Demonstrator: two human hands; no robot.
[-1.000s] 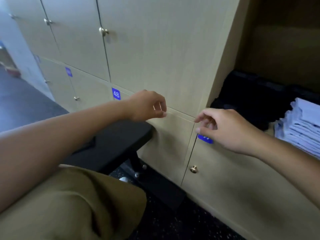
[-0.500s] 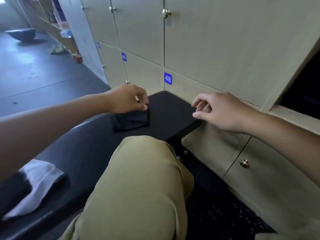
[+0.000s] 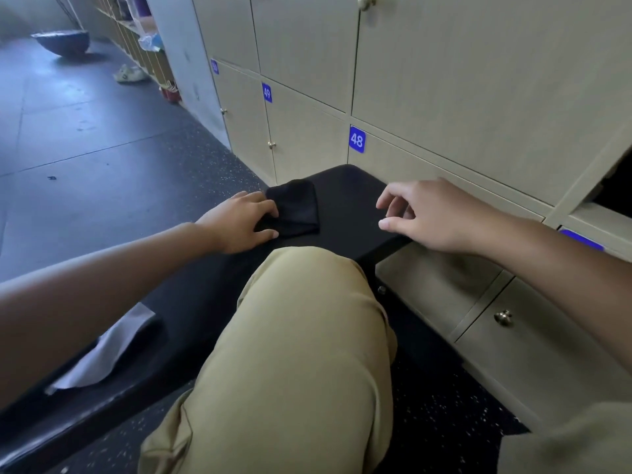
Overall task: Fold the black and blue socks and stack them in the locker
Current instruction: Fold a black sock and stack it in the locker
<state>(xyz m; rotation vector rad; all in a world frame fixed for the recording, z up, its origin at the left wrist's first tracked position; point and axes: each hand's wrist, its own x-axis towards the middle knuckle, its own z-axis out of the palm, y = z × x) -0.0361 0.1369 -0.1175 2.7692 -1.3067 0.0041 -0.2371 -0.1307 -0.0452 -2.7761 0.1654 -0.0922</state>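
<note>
Lying at far left on the black desk [image 3: 345,200], a pale cloth [image 3: 102,357], maybe a light sock, unfolded, not yet handled; can't tell for sure what it is. Next, left hand [image 3: 239,222] rests on the near edge of a folded black sock [image 3: 295,208], fingers spread fairly straight and pressing down on the sock, thumb beside it, not a real grip. Sock sits flat on the desk's far end, looks already folded into a compact rectangle. Bent knee in tan trousers [image 3: 301,336] in the middle foreground. Right hand [image 3: 431,217] hovers over the desk's right corner, fingers loosely curled, holding nothing, apart from the sock. Behind: closed locker doors, number plate 48 [image 3: 356,139]. Open locker [image 3: 615,189] barely in frame at right edge, contents not visible. Progress guess: this sock folded, not stacked; carry to locker left, plus the pale piece.
</note>
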